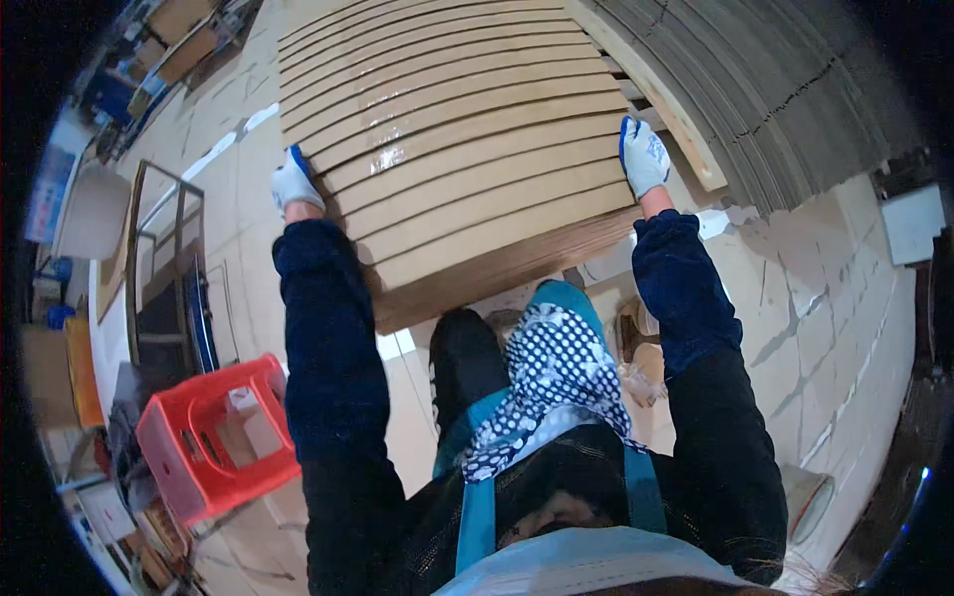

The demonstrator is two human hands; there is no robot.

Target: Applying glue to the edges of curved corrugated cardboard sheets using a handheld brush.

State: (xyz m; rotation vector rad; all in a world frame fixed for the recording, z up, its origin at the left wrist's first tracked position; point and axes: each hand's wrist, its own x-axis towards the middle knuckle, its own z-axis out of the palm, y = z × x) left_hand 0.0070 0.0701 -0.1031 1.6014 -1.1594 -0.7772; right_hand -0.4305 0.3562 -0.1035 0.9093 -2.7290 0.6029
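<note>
A wide stack of brown cardboard sheets (pixel 467 139) lies in front of me, its sheets fanned so that each edge shows as a strip. My left hand (pixel 295 183), in a white glove with blue fingertips, is closed on the stack's left edge. On the opposite edge, a little farther away, my right hand (pixel 645 157) grips the sheets in a matching glove. Both arms are stretched forward and wide apart. The fingers are partly hidden against the cardboard, and how many sheets they hold cannot be made out.
Grey cardboard (pixel 755 89) is piled at the far right, beside a pale wooden beam (pixel 661 104). To my left, a red plastic stool (pixel 214 437) lies tipped on the tiled floor (pixel 805 298). Behind it stands a metal frame (pixel 164 258). A round tube-like object (pixel 807 502) is at lower right.
</note>
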